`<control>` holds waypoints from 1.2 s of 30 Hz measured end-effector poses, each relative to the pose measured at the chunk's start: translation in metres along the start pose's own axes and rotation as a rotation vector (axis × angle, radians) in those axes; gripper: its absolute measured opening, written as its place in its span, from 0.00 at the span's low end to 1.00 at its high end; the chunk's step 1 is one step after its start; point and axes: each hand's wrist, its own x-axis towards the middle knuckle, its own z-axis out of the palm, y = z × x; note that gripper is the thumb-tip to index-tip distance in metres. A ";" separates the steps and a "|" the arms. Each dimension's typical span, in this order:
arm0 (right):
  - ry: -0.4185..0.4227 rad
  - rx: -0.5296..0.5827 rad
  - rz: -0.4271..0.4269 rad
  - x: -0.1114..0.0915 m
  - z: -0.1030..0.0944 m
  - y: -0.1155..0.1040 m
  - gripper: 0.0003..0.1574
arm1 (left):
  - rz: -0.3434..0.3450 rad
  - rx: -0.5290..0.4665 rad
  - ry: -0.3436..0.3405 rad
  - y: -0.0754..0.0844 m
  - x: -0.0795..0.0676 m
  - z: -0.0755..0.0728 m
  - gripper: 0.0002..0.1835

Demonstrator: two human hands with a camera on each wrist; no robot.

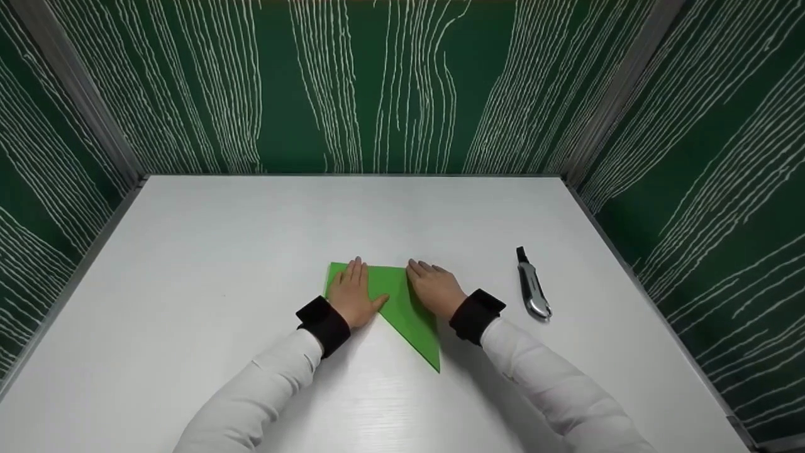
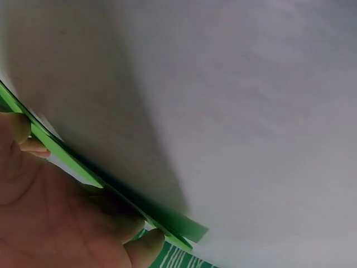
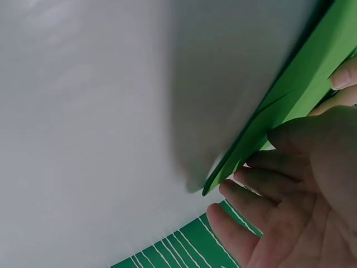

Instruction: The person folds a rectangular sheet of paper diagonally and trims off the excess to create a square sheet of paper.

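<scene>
A green paper [image 1: 402, 308], folded into a triangle, lies flat on the white table [image 1: 220, 251], its point toward me. My left hand [image 1: 351, 294] presses flat on its left part, fingers straight. Flat as well, my right hand [image 1: 434, 288] rests on the paper's right edge. In the left wrist view the green paper [image 2: 83, 167] shows as a thin edge under my palm [image 2: 50, 223]. The right wrist view has the green paper [image 3: 290, 95] under my straight fingers [image 3: 268, 178].
A grey and black utility knife [image 1: 533, 286] lies on the table to the right of my right hand. Green walls with white lines [image 1: 402, 82] close in the table at the back and both sides.
</scene>
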 end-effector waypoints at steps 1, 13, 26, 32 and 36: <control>-0.002 0.002 0.000 0.000 0.000 0.000 0.26 | -0.014 0.006 -0.002 -0.001 -0.001 -0.001 0.48; 0.011 0.025 -0.010 -0.001 -0.001 0.001 0.25 | -0.127 0.038 0.017 -0.017 -0.010 -0.007 0.49; -0.016 0.052 -0.035 -0.001 -0.003 0.001 0.26 | -0.173 0.166 -0.044 -0.019 -0.009 -0.011 0.50; 0.037 0.044 -0.068 -0.002 -0.001 0.003 0.24 | -0.201 0.169 -0.062 -0.029 -0.010 -0.015 0.55; 0.036 0.058 -0.070 -0.002 -0.001 0.002 0.24 | -0.192 0.192 -0.059 -0.030 -0.012 -0.016 0.55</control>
